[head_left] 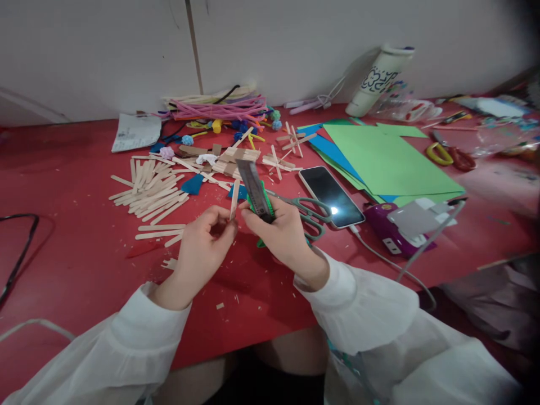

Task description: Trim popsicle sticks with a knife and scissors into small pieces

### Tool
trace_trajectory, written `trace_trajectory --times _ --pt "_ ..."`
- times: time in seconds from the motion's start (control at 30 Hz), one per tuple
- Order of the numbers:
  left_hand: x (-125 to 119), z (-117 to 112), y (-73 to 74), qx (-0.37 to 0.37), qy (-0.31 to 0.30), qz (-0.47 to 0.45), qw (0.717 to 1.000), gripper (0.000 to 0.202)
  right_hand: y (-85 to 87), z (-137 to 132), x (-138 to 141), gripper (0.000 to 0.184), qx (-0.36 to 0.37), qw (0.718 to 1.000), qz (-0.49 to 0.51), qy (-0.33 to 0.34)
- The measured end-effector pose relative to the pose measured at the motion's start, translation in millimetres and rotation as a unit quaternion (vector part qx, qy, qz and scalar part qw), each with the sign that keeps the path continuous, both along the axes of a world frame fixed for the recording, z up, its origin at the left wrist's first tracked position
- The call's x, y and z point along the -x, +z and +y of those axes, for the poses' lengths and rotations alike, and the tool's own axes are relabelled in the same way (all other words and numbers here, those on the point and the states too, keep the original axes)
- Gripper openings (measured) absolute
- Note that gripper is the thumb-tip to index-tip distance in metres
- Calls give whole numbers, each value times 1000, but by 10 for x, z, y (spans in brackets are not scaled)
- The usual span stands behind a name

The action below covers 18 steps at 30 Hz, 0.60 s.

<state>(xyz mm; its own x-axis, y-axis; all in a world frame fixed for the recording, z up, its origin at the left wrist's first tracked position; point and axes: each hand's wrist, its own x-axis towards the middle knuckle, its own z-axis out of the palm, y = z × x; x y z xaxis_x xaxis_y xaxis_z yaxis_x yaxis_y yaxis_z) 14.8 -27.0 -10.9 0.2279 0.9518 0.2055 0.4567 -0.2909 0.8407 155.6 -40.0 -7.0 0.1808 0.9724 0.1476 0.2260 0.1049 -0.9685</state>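
Between the thumb and fingers of my left hand (205, 250) is a wooden craft stick (235, 199), held upright. My right hand (282, 228) is wrapped round a green utility knife (259, 194) whose broad grey blade points up and slightly left. The two hands are close together above the red table (253, 326), the stick just left of the knife. A pile of loose craft sticks (154, 188) lies beyond my left hand. Grey-handled scissors (314, 211) rest beside my right hand, partly hidden by it.
A phone (331, 197) on a white cable lies to the right, near a purple power adapter (386, 228). Behind are green paper sheets (388, 157), a tumbler (379, 81) and pink pipe cleaners (223, 108). Star shapes made of sticks (278, 162) and small wood scraps (220, 306) are scattered about.
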Motion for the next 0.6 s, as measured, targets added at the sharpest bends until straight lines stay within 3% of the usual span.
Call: trace_trajectory --times 0.33,0.6 --pt "-24 -32 41 -66 8 91 994 8 4 -11 26 10 14 999 -18 23" --pt "-14 -44 38 -39 -12 61 997 8 14 8 -22 10 3 997 -55 50"
